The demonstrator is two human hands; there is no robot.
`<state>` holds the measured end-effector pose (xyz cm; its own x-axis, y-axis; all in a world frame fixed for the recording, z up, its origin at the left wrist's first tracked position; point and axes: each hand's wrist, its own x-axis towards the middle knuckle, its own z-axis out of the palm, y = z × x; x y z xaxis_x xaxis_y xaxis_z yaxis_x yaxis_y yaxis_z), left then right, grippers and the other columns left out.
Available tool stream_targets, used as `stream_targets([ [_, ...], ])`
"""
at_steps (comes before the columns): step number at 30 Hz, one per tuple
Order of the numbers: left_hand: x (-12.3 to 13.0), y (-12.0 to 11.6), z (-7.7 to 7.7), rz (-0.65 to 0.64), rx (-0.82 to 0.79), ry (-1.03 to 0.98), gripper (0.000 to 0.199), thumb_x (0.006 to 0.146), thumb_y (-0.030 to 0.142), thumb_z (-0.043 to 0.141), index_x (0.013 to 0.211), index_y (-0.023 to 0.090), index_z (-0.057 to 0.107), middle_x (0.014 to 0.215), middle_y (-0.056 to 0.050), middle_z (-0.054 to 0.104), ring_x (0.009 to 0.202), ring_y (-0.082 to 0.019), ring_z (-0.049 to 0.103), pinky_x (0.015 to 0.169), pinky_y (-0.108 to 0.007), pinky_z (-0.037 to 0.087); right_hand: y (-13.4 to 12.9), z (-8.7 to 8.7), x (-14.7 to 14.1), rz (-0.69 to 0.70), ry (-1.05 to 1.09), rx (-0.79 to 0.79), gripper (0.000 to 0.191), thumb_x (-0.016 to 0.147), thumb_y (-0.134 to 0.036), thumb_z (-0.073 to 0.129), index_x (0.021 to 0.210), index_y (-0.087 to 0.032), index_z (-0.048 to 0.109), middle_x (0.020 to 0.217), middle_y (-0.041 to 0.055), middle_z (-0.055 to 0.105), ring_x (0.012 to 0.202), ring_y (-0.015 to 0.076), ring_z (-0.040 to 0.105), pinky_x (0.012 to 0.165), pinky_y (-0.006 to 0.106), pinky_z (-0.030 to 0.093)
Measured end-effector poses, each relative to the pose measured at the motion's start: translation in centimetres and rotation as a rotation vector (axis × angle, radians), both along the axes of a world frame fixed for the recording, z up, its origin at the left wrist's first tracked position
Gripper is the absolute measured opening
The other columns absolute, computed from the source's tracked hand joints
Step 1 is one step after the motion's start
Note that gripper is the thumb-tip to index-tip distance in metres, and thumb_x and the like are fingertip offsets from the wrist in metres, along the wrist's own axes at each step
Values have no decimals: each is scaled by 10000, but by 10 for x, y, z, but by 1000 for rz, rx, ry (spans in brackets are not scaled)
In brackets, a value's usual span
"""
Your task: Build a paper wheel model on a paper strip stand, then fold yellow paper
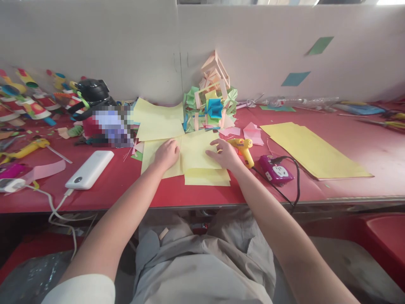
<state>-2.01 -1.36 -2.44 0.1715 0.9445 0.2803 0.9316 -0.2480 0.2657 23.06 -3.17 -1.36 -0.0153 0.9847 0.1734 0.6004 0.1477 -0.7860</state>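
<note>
Several pale yellow paper sheets [199, 154] lie overlapping on the red table in front of me. My left hand [167, 154] rests on the left sheets, its fingers curled together; whatever may be between them is hidden. My right hand [224, 154] is at the right edge of the top sheet, fingers apart and holding nothing. Just beyond my right hand lies a yellow glue gun [245, 150]. Another pale sheet [160, 120] lies behind the left ones, its far edge raised. Folded paper pieces [213, 105] in green, blue and peach are piled behind the sheets.
A purple power socket [276, 170] with a black cable and a stack of yellow paper [316, 152] are to the right. On the left are a white power bank [90, 169], a black-lidded bottle [93, 93], another yellow glue gun [27, 150] and paper-cup crafts [31, 105]. A wall [126, 46] stands behind.
</note>
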Motion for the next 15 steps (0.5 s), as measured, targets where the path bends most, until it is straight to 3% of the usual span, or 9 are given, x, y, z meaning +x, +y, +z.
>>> stream_targets([
  [4,0,-1,0,7,-28,25,320,976,213,373,1092,168,668,1354,-141,632,1251,-286,594,1044,-421,478,4,-4,2,11,23,-18,367,738,-291,682,1094,-207,653,895,19,560,698,150,552,683,308,459],
  [9,-3,4,-8,-86,-86,49,427,1012,221,292,1336,111,548,1562,-177,441,1474,-280,374,1204,-509,290,4,-5,3,-21,-42,10,324,767,-243,636,1085,-209,690,848,15,550,681,153,540,688,313,464],
  [12,-6,8,-9,-100,-101,18,431,1020,242,293,1355,123,537,1568,-168,437,1489,-264,353,1218,-508,270,2,-1,2,-20,-47,17,367,782,-272,643,1137,-203,699,877,32,576,693,159,551,712,331,485],
  [15,-10,11,-5,-103,-44,11,381,1005,258,357,1273,148,605,1499,-142,523,1431,-251,438,1195,-430,332,-1,3,0,-14,34,11,514,769,-372,708,1253,-203,677,1039,83,624,788,181,602,795,368,516],
])
